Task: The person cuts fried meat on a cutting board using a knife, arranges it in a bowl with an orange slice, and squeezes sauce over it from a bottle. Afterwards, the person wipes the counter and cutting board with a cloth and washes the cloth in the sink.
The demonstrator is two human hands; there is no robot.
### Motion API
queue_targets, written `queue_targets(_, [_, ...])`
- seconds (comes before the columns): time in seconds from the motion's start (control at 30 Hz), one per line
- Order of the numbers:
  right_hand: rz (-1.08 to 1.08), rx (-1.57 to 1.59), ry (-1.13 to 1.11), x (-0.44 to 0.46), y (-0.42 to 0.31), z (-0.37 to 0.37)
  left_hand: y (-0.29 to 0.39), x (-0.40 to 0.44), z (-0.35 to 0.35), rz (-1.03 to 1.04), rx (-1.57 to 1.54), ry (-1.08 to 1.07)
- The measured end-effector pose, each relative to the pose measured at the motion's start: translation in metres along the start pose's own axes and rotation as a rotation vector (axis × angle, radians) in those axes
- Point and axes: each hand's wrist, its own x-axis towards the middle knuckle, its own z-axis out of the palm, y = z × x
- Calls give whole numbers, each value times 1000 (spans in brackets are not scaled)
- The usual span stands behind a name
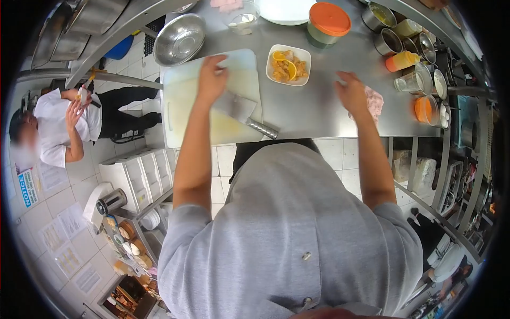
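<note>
My left hand (212, 81) hovers over the pale cutting board (183, 114), its fingers spread and holding nothing that I can see. Just below it lies a cleaver (237, 108), its metal handle pointing toward the table's front edge. My right hand (350, 94), fingers apart and slightly blurred, is beside a pink cloth (375, 102) on the steel table (319, 114). Between my hands, toward the back, stands a square white bowl (269, 74) with orange slices and pale yellowish pieces in it.
A steel colander bowl (180, 39) overlaps the board's far corner. An orange-lidded tub (330, 24) stands behind the white bowl. Sauce bottles (402, 61), glasses and metal pots line the right side. To the left, another person (69, 122) stands holding something small.
</note>
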Motion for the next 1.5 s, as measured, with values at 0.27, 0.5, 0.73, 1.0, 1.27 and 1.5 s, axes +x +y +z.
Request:
queue_targets(0.27, [25,-328,238,-99,84,30,-113,-137,-190,-461,-51,443])
queue_targets(0.5, [-341,95,-327,-171,-73,69,-104,-164,-257,-409,61,271])
queue_targets(0.73, [-65,-368,-86,-117,-68,10,-127,-194,-277,-430,160,147])
queue_targets(1.0, [-22,-378,-471,-112,-264,166,-142,-172,-274,-197,130,76])
queue_targets(1.27, [9,-290,-243,-58,-275,111,-189,-282,-385,-375,305,325])
queue_targets(1.5, [-276,-288,-402,-46,-278,155,-178,-422,-368,-582,313,368])
